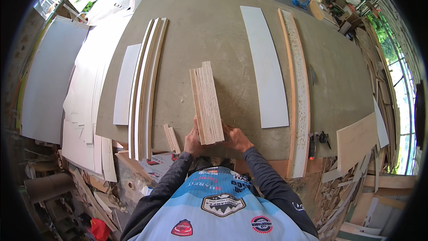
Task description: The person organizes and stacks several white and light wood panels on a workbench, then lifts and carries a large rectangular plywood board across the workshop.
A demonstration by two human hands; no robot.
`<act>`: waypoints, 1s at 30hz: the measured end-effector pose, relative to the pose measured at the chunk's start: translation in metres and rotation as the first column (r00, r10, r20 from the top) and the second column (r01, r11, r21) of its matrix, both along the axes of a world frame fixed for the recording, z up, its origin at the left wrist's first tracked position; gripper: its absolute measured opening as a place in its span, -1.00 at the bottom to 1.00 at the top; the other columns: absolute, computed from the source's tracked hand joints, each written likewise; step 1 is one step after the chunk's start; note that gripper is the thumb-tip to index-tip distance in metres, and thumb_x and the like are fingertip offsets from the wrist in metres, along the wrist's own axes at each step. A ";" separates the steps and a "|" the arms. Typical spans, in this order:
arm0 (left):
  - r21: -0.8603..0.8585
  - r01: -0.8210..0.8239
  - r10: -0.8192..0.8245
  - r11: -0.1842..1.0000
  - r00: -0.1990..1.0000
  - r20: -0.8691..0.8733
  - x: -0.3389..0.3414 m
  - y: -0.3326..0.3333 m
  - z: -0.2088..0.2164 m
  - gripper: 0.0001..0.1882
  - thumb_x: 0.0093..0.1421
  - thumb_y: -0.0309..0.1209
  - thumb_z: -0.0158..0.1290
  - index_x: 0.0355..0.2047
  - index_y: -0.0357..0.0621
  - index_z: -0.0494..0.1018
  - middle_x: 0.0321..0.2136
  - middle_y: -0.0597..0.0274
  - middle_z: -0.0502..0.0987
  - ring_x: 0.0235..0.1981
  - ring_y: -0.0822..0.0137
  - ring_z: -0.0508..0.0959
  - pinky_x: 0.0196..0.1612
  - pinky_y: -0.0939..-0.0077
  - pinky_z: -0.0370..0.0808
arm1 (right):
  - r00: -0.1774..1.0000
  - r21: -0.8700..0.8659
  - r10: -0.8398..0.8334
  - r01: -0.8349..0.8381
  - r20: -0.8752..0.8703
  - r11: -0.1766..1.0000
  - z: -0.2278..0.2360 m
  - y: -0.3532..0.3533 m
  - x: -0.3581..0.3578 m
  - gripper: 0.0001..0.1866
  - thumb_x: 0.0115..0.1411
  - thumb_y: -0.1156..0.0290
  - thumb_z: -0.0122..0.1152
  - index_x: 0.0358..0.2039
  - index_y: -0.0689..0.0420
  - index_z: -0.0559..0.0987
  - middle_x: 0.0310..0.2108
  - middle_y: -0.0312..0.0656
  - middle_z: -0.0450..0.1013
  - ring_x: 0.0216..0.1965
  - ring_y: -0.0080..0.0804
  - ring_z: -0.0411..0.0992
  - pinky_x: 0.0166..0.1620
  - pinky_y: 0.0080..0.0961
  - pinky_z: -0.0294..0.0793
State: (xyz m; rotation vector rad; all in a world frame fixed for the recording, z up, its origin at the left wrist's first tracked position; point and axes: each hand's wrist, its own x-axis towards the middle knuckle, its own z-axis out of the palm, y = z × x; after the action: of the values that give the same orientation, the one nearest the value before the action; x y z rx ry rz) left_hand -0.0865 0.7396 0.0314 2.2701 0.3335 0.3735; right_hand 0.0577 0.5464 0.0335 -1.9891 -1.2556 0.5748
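Reaching forward, gripping plywood stack [207, 107] between curled fingers [228, 132] of left hand [193, 142] and right hand [239, 140], at near middle of tabletop [191, 40]. Flanked by wood offcut [171, 139] and long strips [145, 85] left, white panel [265, 69] right.

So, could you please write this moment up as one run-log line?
held: plywood stack | left hand: on its left side | right hand: on its right side | nearby: small wood offcut, white panel
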 end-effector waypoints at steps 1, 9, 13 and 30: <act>0.014 0.014 -0.014 1.000 1.000 -0.016 -0.001 0.001 -0.002 0.45 -0.18 0.06 0.43 0.40 -0.41 -0.33 0.25 -0.27 0.25 0.09 -0.10 0.51 0.04 0.20 0.55 | 1.000 0.001 0.004 -0.004 0.012 1.000 0.000 0.000 0.001 0.19 -0.09 0.29 0.49 0.46 0.00 -0.08 0.11 0.26 0.39 0.07 0.18 0.44 0.07 -0.19 0.52; -0.159 0.107 -0.120 0.981 0.990 -0.073 0.000 0.003 0.030 0.43 -0.12 0.01 0.40 0.42 -0.27 -0.41 0.36 -0.17 0.10 0.24 -0.08 0.37 0.19 0.18 0.43 | 0.998 0.044 -0.009 0.007 0.059 0.999 0.001 -0.001 0.001 0.19 -0.04 0.19 0.49 0.46 0.02 -0.11 0.10 0.28 0.39 0.01 0.17 0.48 0.02 -0.17 0.56; -0.573 0.142 -0.132 0.807 0.989 0.060 -0.010 0.025 0.043 0.28 -0.02 0.01 0.34 0.44 -0.24 -0.27 0.39 -0.16 0.06 0.37 -0.05 0.17 0.29 0.15 0.29 | 0.994 0.118 -0.093 0.086 0.057 0.989 0.026 0.006 -0.012 0.11 -0.04 0.15 0.49 0.42 0.09 0.02 0.15 0.21 0.37 0.05 0.13 0.46 0.05 -0.19 0.54; -0.760 -0.086 0.169 0.644 0.985 0.031 0.087 0.026 0.052 -0.29 0.21 -0.25 0.24 0.26 -0.18 0.17 -0.04 0.12 0.54 -0.12 0.33 0.60 -0.07 0.40 0.58 | 0.995 0.090 -0.067 0.074 -0.079 0.993 0.032 -0.003 -0.005 -0.05 -0.03 0.22 0.47 0.36 0.08 0.21 0.10 0.13 0.43 -0.01 0.10 0.49 0.03 -0.21 0.53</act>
State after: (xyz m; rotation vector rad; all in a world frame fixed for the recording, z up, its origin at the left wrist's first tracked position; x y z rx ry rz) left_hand 0.0007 0.7653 0.0832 1.3869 0.4935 0.3333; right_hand 0.0524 0.5430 0.0656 -1.9084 -1.1409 0.5424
